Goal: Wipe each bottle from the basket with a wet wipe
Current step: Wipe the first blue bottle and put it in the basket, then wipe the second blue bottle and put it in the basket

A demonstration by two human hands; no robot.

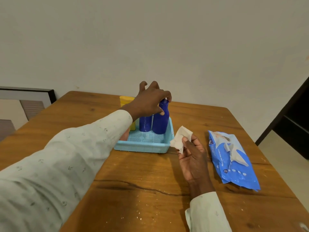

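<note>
Near edge: wooden tabletop [133,173] w/ a dark crack running across it and pale specks scattered at the front. Both sleeves are pale, printed w/ small anchor marks.

Right hand [194,158] is raised just above the tabletop, palm turned toward the camera, thumb and fingers curled to pinch a crumpled white wet wipe [180,139]. The wipe sits just right of the basket's front right corner; can't tell if it touches the basket.

Right of that hand lies a blue wet wipes pack [232,158], flat on the tabletop, angled, w/ a white flap on its top face.

Mid-table: light blue plastic basket [142,147] w/ a perforated floor, front half bare. At its back right corner stands a blue bottle [161,122], upright, next to the right wall. Just left of it a second blue bottle [145,123], also upright, partly hidden by the hand. Further left, a yellow bottle [127,100] at the back left, mostly hidden behind the wrist. A pinkish item shows at the basket's left side under the sleeve; too hidden to tell what it is.

Left hand [150,99] reaches over the basket from the left, thumb and index finger closed round the neck of the right-hand blue bottle, other fingers lifted and spread. The bottle's base looks to be on the basket floor.

Behind the table: plain pale wall; dark-framed panel at far left, dark furniture at far right.
</note>
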